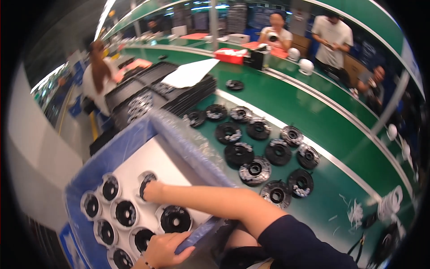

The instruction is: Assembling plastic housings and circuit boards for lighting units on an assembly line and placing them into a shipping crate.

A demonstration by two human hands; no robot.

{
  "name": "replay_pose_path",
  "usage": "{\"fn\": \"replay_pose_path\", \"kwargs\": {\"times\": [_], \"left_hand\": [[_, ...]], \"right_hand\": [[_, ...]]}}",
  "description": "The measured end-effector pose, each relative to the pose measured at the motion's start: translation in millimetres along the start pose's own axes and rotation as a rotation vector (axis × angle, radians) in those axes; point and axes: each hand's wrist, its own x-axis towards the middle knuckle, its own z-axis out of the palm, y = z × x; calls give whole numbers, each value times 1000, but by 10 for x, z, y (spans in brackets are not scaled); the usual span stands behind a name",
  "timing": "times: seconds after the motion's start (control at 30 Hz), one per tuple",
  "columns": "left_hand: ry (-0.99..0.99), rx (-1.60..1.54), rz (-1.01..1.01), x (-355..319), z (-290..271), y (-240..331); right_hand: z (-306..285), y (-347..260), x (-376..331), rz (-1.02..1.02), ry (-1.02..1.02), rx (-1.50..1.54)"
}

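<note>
My right arm reaches across a blue bin (74, 193) lined with clear plastic film. My right hand (154, 192) is closed on a white round housing with a black centre (147, 178), its fingertips largely hidden. My left hand (168, 250) grips the near rim of the bin, the blue edge lying between thumb and fingers. Several similar white housings with black centres stand in rows on a white sheet (156, 157) inside the bin. One housing (175, 219) sits between my two hands.
Several black ring-shaped parts (255, 170) lie on the green bench (331, 130) right of the bin. Stacked black trays (148, 85) stand behind it, a white sheet (190, 74) on top. White scraps (355, 213) and a white coil (390, 201) lie at right. Other people work beyond.
</note>
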Motion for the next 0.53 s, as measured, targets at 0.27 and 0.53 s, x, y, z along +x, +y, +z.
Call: {"fn": "replay_pose_path", "kwargs": {"times": [0.27,0.53], "left_hand": [[20,-11,-25,-5,-14,144],[-28,-60,-97,-90,-34,119]], "right_hand": [[-47,-1,-44,-70,-3,-26],[-564,303,-611,-68,230,-148]]}}
